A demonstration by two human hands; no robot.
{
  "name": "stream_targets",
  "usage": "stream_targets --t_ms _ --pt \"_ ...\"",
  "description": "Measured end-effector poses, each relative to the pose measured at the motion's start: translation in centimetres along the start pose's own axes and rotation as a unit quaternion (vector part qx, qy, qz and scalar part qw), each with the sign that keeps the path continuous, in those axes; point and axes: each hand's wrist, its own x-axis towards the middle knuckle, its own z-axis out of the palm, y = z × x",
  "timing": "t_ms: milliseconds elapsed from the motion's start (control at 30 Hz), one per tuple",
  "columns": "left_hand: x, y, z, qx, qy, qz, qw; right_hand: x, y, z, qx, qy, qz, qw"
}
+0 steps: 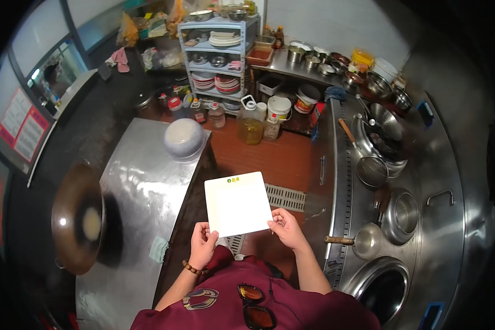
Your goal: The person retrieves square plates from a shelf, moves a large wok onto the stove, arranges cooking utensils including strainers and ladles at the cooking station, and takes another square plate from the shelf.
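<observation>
A square white plate (239, 206) with a small green and yellow logo along its far edge is held out in front of my body. My left hand (203, 242) grips its near left corner, thumb on top and fingers underneath. At the near right corner my right hand (287, 226) pinches the rim in the same way. Nothing lies on the plate's surface. Below my left hand, on the steel table's edge, lies a pale green cloth (159, 249).
The steel worktable (140, 181) on my left bears an upturned white bowl (183, 137) and a large wok (78, 220). To my right, the stove (341, 181) carries pans and a ladle (366, 241). Ahead stand a shelf rack (214, 67) with dishes and an oil jug (250, 124) on the floor.
</observation>
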Motion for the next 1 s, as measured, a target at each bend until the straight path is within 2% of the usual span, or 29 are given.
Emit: stream_targets --t_ms 233,433,633,733,1000 --pt "7.0 0.1 2.2 0.01 -0.056 0.008 0.998 2.6 -1.7 -2.4 -0.013 0.065 -0.011 0.998" --pt "15.9 0.4 3.4 0.012 -0.086 0.015 0.996 8.6 -2.1 -4.0 -0.005 0.116 -0.013 0.993" --pt "26.1 2.2 3.5 0.026 -0.096 0.017 0.995 17.4 -4.2 -4.8 -0.016 0.111 -0.018 0.993" --pt "30.6 3.2 3.4 0.038 -0.093 0.05 0.994 21.7 -5.0 -5.0 -0.025 0.109 -0.016 0.994" --pt "38.4 5.5 2.7 0.004 -0.094 0.035 0.995 29.9 -7.3 -4.3 -0.004 0.126 -0.026 0.992"
